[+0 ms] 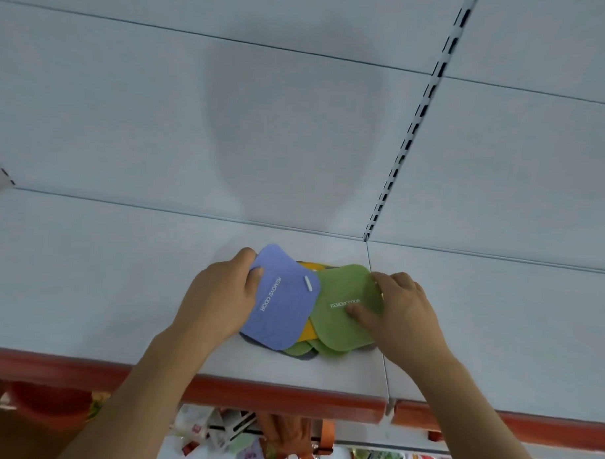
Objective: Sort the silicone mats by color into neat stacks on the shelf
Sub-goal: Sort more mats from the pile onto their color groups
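Observation:
A loose pile of square silicone mats lies on the white shelf [97,284], near the seam between two shelf boards. My left hand [220,295] grips the left edge of a blue mat [281,304] on top, thumb over it. My right hand [404,312] pinches the right edge of a green mat [346,299], thumb pressed by its white lettering. A yellow mat [307,332] shows between them. More green mats [298,348] and a dark mat [305,357] peek out underneath.
The shelf has a red front strip [281,397] and a white back panel with a slotted upright [414,130]. Below the shelf hang packaged goods [218,432] and an orange tub [48,402] sits at the left.

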A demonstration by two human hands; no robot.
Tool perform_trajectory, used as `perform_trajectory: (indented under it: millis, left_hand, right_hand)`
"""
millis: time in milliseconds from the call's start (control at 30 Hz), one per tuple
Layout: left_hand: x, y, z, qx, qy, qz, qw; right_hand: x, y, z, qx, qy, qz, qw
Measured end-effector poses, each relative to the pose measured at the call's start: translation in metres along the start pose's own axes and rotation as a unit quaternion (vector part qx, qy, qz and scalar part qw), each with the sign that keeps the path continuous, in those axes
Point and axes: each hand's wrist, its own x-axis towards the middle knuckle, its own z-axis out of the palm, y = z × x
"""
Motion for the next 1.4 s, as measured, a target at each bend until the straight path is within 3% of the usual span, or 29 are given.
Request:
perform_trajectory:
  millis: [200,367,500,667,867,1167,1400]
  left_hand:
    - [0.000,-0.002,-0.003,-0.060,0.016,-0.037,0.997]
    - [-0.008,-0.009,-0.008,-0.162,-0.122,-0.006,0.979]
    - [-0.015,-0.012,-0.012,-0.194,-0.105,-0.020,0.975]
    - [-0.011,-0.009,-0.017,-0.199,-0.031,0.004,0.980]
    - [-0.010,0.021,-0.007,-0.255,0.003,0.047,0.966]
    - [-0.033,0.116,0.028,-0.294,-0.056,0.097,0.949]
    - [-0.070,0.228,0.082,-0.310,-0.084,0.136,0.937]
  right_hand:
    - [0.003,-0.001,-0.001,0.038,0.013,-0.049,0.998]
    - [-0.014,0.000,0.007,0.070,0.055,-0.138,0.986]
    - [-0.025,0.004,0.005,0.098,0.103,-0.133,0.981]
    - [-0.041,0.006,-0.012,0.147,0.167,-0.069,0.972]
    - [-0.071,0.026,-0.030,0.271,0.191,0.047,0.942]
    - [-0.126,0.086,-0.070,0.249,0.207,0.091,0.942]
    - [-0.184,0.181,-0.111,0.245,0.248,0.121,0.929]
